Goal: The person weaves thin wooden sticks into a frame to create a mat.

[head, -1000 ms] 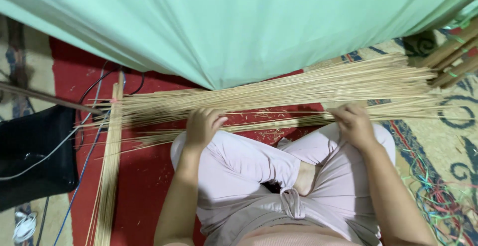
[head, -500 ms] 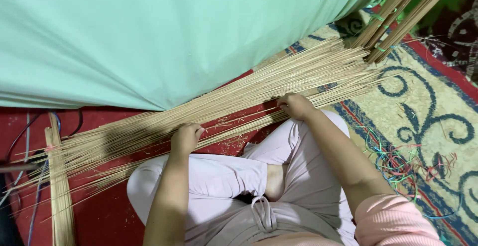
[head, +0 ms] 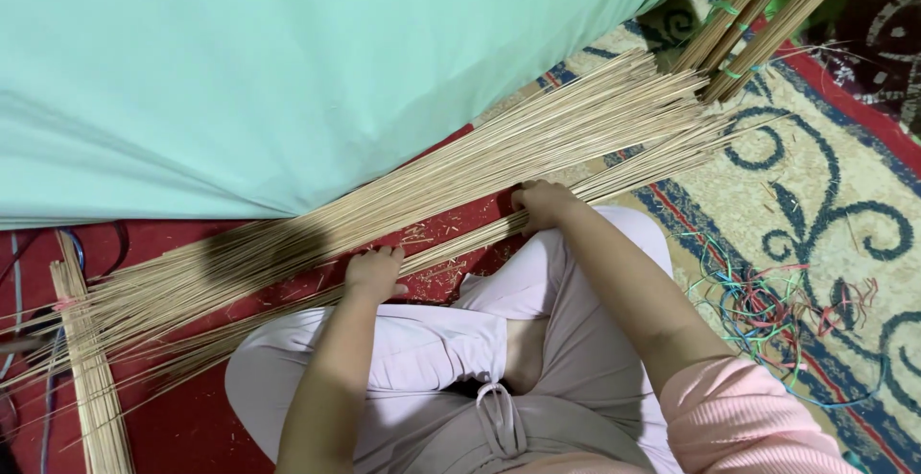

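Note:
A long spread of thin pale bamboo sticks (head: 451,181) lies across the red carpet in front of my crossed legs, slanting up to the right. My left hand (head: 374,272) rests on the nearer strip of sticks, fingers curled over them. Further right, my right hand (head: 542,202) presses down on the same strip beside my knee. Whether either hand truly grips the sticks is unclear.
A mint-green cloth (head: 288,71) hangs over the far side. Tied stick bundles lean at the top right (head: 758,13) and lie at the lower left (head: 91,378). Tangled coloured wires (head: 777,296) sit on the patterned rug (head: 825,177) to my right.
The view has swung further right and tilted, so the sticks now slant more steeply. My hands stay on the near strip of sticks.

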